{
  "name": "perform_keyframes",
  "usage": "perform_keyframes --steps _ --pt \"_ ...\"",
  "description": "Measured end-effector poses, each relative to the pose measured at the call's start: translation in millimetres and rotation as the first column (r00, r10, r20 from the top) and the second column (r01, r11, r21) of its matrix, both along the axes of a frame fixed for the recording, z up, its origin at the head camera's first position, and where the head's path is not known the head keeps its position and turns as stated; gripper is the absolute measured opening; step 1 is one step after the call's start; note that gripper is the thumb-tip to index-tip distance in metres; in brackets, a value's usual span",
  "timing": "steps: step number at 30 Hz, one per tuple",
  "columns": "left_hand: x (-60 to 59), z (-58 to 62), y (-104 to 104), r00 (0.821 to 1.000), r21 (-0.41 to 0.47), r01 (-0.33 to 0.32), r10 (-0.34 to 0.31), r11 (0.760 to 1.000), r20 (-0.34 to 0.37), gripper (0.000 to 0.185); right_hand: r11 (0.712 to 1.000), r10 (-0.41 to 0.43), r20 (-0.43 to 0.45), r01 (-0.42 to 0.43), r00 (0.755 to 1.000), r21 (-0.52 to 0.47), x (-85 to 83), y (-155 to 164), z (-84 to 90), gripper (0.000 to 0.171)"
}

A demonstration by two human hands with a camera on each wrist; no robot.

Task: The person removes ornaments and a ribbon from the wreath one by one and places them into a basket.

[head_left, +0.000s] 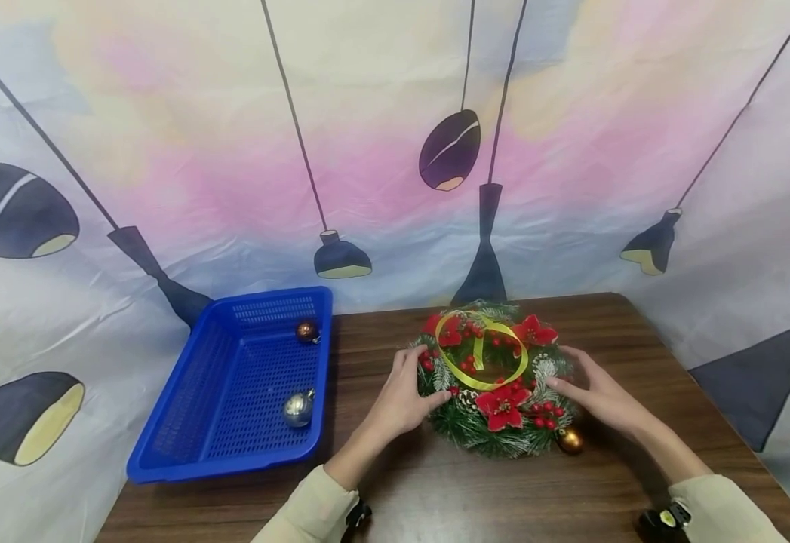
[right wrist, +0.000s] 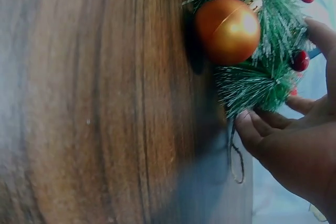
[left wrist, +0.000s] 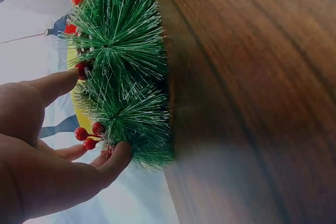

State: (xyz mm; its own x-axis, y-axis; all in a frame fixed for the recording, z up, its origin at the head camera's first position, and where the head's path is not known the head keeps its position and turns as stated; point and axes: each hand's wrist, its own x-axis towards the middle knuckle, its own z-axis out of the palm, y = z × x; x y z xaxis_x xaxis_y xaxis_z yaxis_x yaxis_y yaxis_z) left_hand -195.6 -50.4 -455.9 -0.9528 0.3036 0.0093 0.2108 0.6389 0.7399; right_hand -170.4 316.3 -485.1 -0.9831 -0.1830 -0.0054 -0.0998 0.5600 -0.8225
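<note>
A green wreath [head_left: 496, 392] with red flowers, red berries and a yellow ribbon loop [head_left: 479, 377] lies flat on the brown table [head_left: 374, 339]. A gold ball [head_left: 570, 440] hangs at its near right edge. My left hand [head_left: 428, 377] holds the wreath's left side, and in the left wrist view the needles [left wrist: 126, 77] sit between thumb and forefinger of that hand [left wrist: 89, 119]. My right hand [head_left: 557, 381] holds the right side. In the right wrist view this hand [right wrist: 281, 74] has its thumb low and fingers over the needles [right wrist: 262, 82], just behind the gold ball [right wrist: 228, 30].
A blue plastic basket [head_left: 225, 461] sits at the table's left end, overhanging the edge. Inside it lie a copper ball [head_left: 306, 332] and a silver ball [head_left: 297, 409]. A printed cloth backdrop [head_left: 395, 151] closes in the table on three sides.
</note>
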Motion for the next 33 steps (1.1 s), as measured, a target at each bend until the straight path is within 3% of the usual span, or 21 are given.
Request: perform_keyframes --steps 12,21,29,33 --pt "-18.8 1.2 -9.9 0.998 0.031 0.06 -0.06 0.998 -0.009 0.078 0.992 -0.048 0.033 0.044 0.998 0.118 7.9 -18.0 10.5 0.093" --pt "-24.9 0.4 -11.3 0.997 0.049 0.076 -0.075 0.996 -0.023 0.078 0.986 -0.071 0.04 0.064 0.997 0.152 12.6 -28.3 13.4 0.097" --pt "-20.2 0.0 -14.9 0.997 0.055 0.071 -0.069 0.996 -0.045 0.072 0.987 -0.062 0.039 0.056 0.997 0.15 6.3 -15.1 16.9 0.083" --pt "-11.3 5.1 -10.3 0.991 0.032 0.031 -0.027 0.999 -0.131 0.073 0.987 -0.061 0.019 0.057 0.998 0.148 0.8 -1.3 19.3 0.073"
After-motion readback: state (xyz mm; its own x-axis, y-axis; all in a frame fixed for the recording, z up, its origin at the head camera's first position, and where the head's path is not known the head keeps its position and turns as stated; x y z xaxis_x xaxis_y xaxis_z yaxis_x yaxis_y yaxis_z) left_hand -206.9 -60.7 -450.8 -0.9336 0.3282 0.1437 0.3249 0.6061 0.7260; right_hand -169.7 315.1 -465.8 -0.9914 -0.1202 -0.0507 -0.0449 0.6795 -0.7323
